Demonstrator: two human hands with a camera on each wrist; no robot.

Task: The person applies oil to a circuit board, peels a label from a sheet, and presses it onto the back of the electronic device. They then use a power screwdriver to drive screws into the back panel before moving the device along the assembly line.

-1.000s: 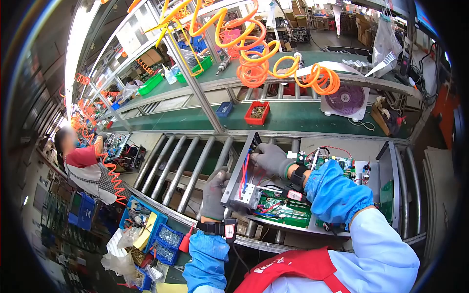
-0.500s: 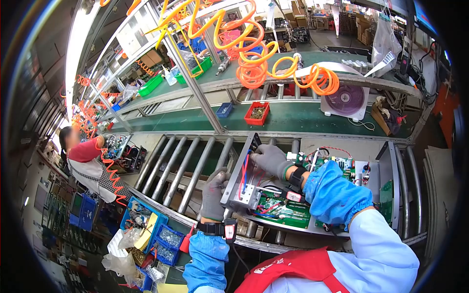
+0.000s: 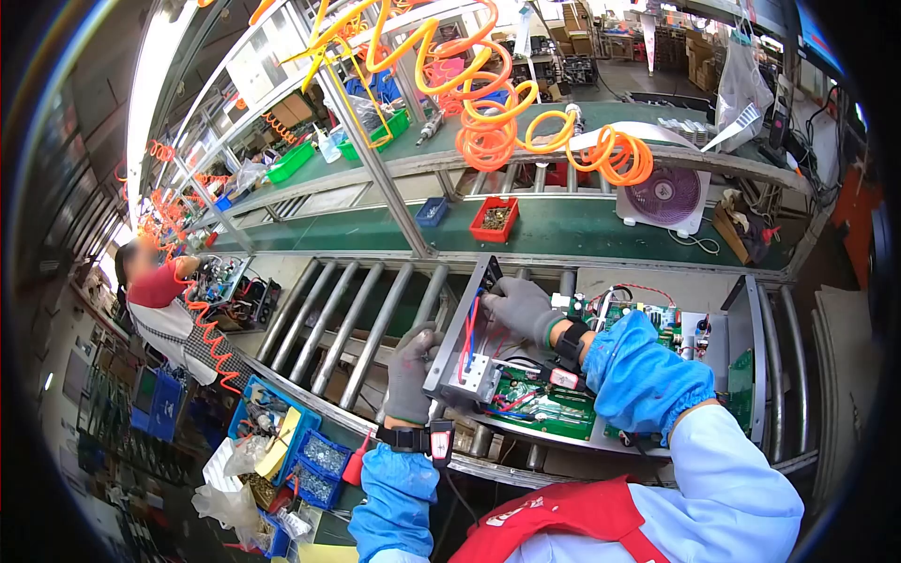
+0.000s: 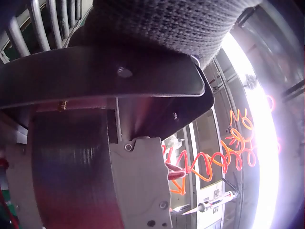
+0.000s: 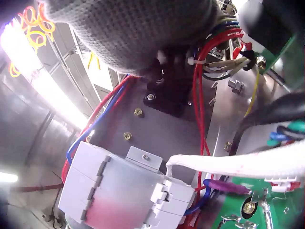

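Observation:
An open metal case (image 3: pixel 638 427) with green circuit boards (image 3: pixel 549 405) lies on the rollers. At its left end panel (image 3: pixel 457 330), the gloved left hand (image 3: pixel 410 375) has curled fingers against the outer side. The left wrist view has that glove (image 4: pixel 157 28) behind a dark bracket (image 4: pixel 95 76) on the case. Inside the same panel, the gloved right hand (image 3: pixel 522 308) reaches down with bent fingers. In the right wrist view its glove (image 5: pixel 138 33) is at a black part (image 5: pixel 167 95) screwed to the panel, fingertips hidden. Near it are red and blue wires (image 5: pixel 201 105) and a grey-white block (image 5: pixel 126 191).
Metal rollers (image 3: pixel 375 333) run left of the case. Blue bins of small parts (image 3: pixel 324 455) and a red-handled tool (image 3: pixel 358 460) stand at lower left. Beyond are a red bin (image 3: pixel 494 219), a fan (image 3: pixel 663 195) and hanging orange coiled hoses (image 3: pixel 488 141). Another person (image 3: pixel 160 305) works at far left.
Both hands stay in nearly the same place at the case's left end. The person at far left has shifted their body and arm.

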